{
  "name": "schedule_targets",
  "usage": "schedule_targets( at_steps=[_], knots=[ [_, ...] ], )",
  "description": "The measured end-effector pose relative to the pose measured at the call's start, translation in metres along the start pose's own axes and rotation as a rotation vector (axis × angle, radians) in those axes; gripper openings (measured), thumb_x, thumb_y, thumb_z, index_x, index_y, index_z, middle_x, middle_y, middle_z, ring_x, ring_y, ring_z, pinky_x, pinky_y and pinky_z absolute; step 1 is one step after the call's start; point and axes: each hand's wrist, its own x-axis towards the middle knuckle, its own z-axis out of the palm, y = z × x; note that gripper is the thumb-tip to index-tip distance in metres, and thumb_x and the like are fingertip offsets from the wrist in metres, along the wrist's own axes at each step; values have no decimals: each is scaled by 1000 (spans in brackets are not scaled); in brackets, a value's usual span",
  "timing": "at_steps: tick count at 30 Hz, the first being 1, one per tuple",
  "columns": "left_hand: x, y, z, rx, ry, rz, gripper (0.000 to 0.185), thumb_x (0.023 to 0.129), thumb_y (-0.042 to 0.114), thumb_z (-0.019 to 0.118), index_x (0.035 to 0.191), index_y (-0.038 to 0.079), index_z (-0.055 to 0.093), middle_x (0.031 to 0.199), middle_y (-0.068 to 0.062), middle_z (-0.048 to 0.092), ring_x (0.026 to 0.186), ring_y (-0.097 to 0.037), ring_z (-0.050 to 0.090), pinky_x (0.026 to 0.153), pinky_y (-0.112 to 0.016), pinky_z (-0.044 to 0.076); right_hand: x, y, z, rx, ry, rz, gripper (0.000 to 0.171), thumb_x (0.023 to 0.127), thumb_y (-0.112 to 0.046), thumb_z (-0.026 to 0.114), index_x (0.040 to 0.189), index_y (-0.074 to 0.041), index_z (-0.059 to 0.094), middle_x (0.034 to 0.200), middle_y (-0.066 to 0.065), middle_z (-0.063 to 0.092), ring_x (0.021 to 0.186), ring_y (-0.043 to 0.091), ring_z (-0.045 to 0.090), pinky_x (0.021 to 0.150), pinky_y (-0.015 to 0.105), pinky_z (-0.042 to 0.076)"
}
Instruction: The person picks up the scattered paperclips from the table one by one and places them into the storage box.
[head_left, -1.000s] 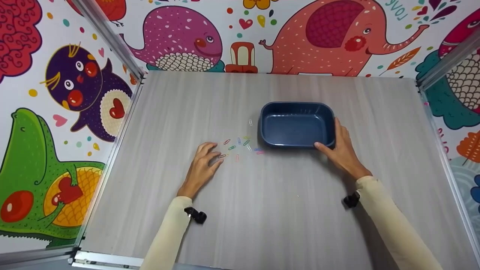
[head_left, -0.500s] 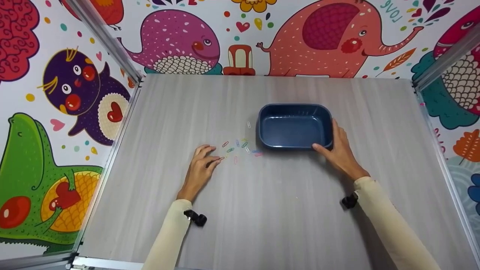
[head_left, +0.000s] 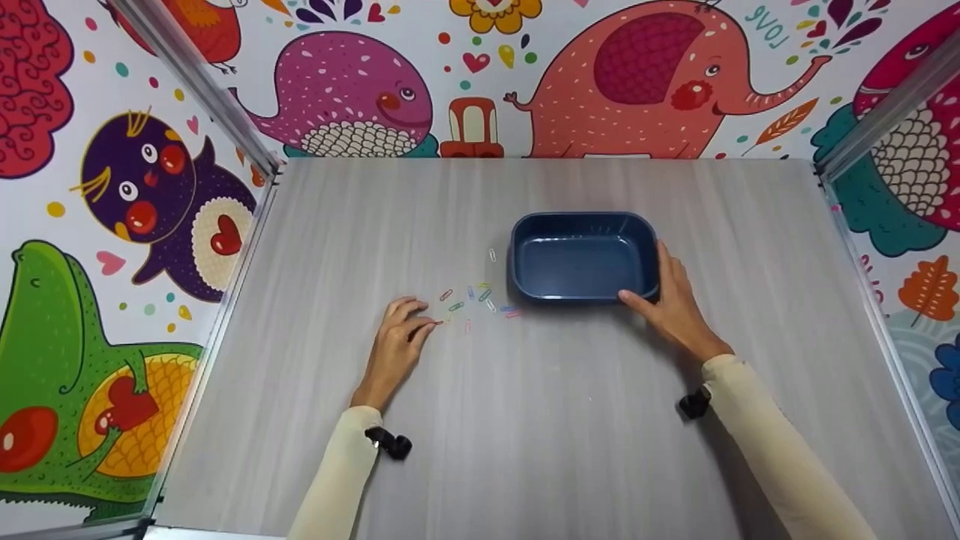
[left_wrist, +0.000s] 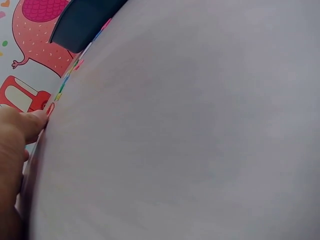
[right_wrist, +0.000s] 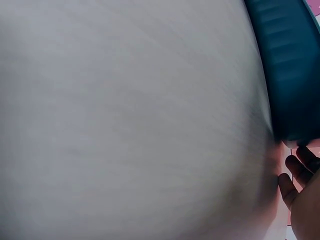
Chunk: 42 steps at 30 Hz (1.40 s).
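While white wall panels (head_left: 491, 82), printed with cartoon animals, are rising behind and on both sides of the blue basin (head_left: 585, 259), a grey wood-grain tabletop (head_left: 555, 420) is spreading beneath it.

Left sleeve (head_left: 343, 469), cream, and right sleeve (head_left: 772, 442), matching: reaching in from the basin's front left and front right.

Basin, one, rounded oblong, glossy inside: sitting upright, mouth facing up.

Right hand (head_left: 675, 311), one: gripping the basin's near right corner, thumb resting at the near rim, fingers lying along the right wall.

Left hand (head_left: 396, 345), one: working at the basin's front left, thumb and forefinger pinching a red paper clip (head_left: 439, 322); whether that clip is touching the tabletop, one cannot tell.

Left wrist camera (head_left: 394, 444) and right wrist camera (head_left: 694, 403), black: sitting at the cuffs, nearer than the basin.

Loose paper clips (head_left: 485, 295), assorted colours: lying scattered left of the basin, a blue clip (head_left: 508, 309) and a pink clip (head_left: 513, 315) lying just beside its near left corner.
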Motion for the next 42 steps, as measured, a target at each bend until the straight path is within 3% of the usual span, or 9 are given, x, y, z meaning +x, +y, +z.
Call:
schedule_targets(
  at_steps=[6, 14, 25, 31, 42],
  knots=[
    [2, -2, 2, -7, 26, 8, 3, 98, -2, 81, 100, -3, 82, 126, -14, 75, 133, -35, 61, 108, -47, 52, 0, -2, 0, -10, 8, -3, 113, 99, -39, 81, 177, -8, 5, 171, 33, 26, 156, 50, 29, 125, 73, 21],
    [1, -3, 2, -3, 20, 35, 5, 99, -1, 80, 99, -6, 79, 124, -18, 73, 131, -39, 60, 112, -45, 47, -2, -1, 2, 1, 10, -2, 114, 98, -37, 83, 177, -8, 7, 172, 32, 26, 156, 49, 29, 126, 72, 20],
    [4, 1, 3, 14, 37, 8, 3, 97, -6, 79, 95, -5, 77, 123, -19, 71, 129, -39, 60, 108, -48, 50, -1, 0, 2, -12, 10, -4, 113, 99, -39, 82, 177, -6, 7, 172, 32, 25, 156, 50, 28, 125, 73, 20],
    [13, 8, 2, -11, 24, 7, 6, 99, -1, 79, 98, -7, 78, 120, -16, 71, 125, -35, 61, 105, -46, 51, -2, -1, 2, -13, 7, -3, 113, 99, -38, 82, 177, -6, 6, 173, 33, 24, 157, 49, 28, 126, 72, 20],
    [42, 32, 7, -29, 19, 134, 5, 96, -7, 81, 97, -4, 77, 116, -15, 73, 121, -35, 63, 105, -46, 52, -1, -1, 1, -7, 13, -8, 113, 98, -37, 83, 177, -7, 7, 171, 32, 26, 156, 49, 29, 126, 71, 21]
  ],
)
